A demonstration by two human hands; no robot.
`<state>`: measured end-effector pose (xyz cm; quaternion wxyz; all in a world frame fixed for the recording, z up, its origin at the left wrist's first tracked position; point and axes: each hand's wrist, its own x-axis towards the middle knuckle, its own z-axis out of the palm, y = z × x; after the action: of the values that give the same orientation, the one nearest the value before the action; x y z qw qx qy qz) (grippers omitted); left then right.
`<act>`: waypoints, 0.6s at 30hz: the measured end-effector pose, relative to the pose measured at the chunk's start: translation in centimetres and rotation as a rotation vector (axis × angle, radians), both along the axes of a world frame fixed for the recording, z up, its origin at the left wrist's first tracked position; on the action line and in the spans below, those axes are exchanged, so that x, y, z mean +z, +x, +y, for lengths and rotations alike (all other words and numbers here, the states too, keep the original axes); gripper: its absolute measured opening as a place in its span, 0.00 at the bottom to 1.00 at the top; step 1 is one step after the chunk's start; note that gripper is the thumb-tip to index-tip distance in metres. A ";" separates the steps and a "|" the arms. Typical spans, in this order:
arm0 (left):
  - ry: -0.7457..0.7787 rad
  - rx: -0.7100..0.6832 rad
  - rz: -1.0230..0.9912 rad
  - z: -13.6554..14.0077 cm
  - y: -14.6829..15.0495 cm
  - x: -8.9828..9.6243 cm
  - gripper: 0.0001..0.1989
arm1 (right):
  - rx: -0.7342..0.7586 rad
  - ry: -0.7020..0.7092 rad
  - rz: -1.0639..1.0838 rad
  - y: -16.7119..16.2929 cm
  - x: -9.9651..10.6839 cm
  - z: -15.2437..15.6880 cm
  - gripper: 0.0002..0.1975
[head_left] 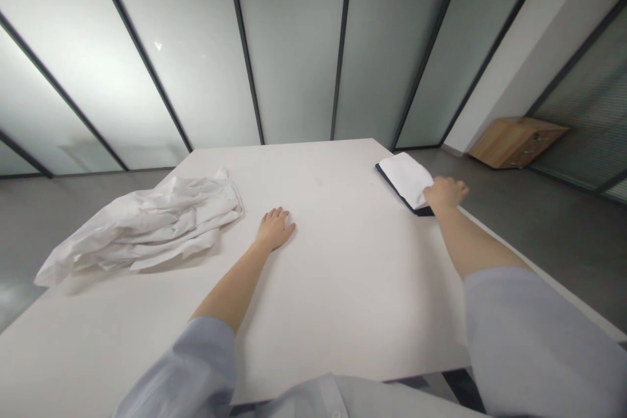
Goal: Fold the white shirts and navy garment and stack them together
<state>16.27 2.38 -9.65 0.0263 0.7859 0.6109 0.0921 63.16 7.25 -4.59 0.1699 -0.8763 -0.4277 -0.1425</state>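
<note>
Left hand flat and empty on the white table, right of crumpled white cloth. Right hand curled at folded white cloth, table's far right; cannot tell if gripping.

The right hand obscures the near right corner of the white cloth, which conceals most of the dark layer beneath. Table: near left portion cut off.

No readable text or labels.
</note>
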 end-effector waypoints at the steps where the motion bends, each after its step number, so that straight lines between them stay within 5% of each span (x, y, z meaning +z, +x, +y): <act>1: -0.001 -0.003 -0.007 0.0 0.0 0.0 0.26 | 0.070 0.034 -0.043 -0.8 0.5 0.2 0.17; 6: -0.006 -0.020 -0.032 0.2 -0.2 -0.1 0.25 | 0.547 0.163 -0.101 -8.1 0.9 1.4 0.13; 10: -0.011 -0.026 -0.066 0.2 -0.2 -0.1 0.27 | 1.007 0.197 -0.057 -16.6 -1.5 0.2 0.12; 14: 0.062 -0.050 -0.148 0.0 -0.2 -0.1 0.36 | 1.485 0.078 -0.019 -23.3 -3.8 -3.2 0.17; 18: 0.159 -0.167 -0.204 -0.4 -0.2 0.0 0.36 | 1.508 0.067 0.008 -24.8 -5.1 -4.9 0.25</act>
<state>16.09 2.00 -9.64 0.0337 0.8202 0.5282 0.2169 38.34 2.39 -9.67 0.2496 -0.3408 -0.9064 0.0024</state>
